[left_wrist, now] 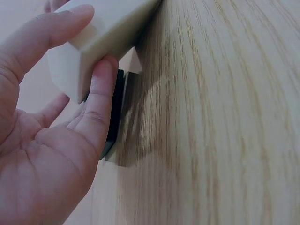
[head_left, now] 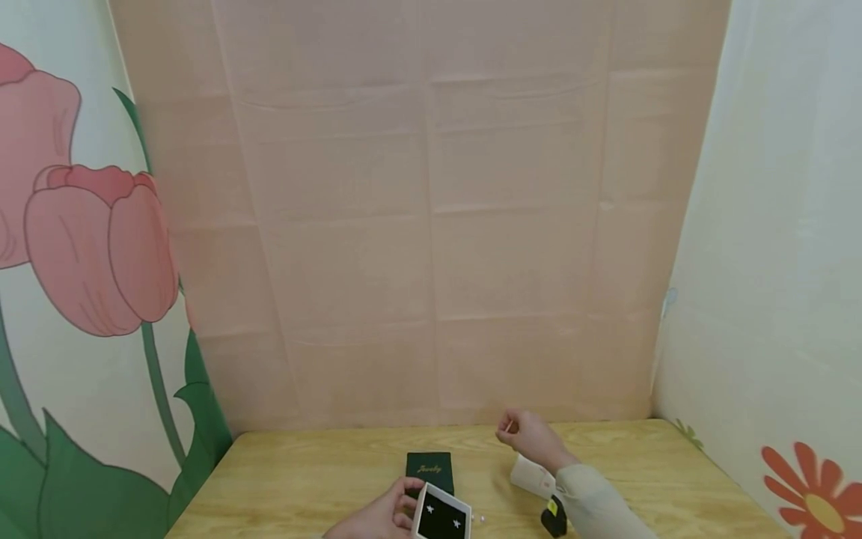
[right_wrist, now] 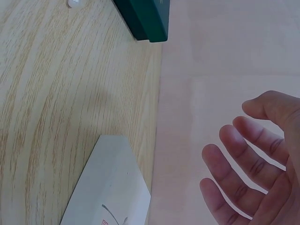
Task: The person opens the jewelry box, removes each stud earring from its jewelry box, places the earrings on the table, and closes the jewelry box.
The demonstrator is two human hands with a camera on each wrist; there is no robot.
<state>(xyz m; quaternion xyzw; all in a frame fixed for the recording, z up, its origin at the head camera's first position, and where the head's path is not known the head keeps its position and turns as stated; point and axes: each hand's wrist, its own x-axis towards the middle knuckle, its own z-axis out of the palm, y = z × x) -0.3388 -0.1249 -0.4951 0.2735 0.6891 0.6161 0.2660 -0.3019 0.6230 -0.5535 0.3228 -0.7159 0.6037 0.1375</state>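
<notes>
My left hand [head_left: 380, 518] holds a small white jewelry box [head_left: 418, 512], tilted above the table. Its black lining bears two small silvery star-shaped earrings [head_left: 456, 524]. In the left wrist view, the thumb and a finger press the sides of the white box [left_wrist: 105, 30]. Raised over the right part of the table, my right hand [head_left: 532, 438] has its fingers loosely bent. The right wrist view shows the thumb apart from the fingers [right_wrist: 243, 187] and nothing between them. Below that hand lies a white box [head_left: 530, 477] with a small printed mark.
A dark green box [head_left: 429, 463] with gold lettering lies on the wooden table [head_left: 303, 464], just behind the held box. Tiny pale bead-like pieces [head_left: 480, 518] sit to its right. Near the right forearm is a black object [head_left: 554, 522] with a yellow patch. A beige sheet [head_left: 431, 262] hangs behind.
</notes>
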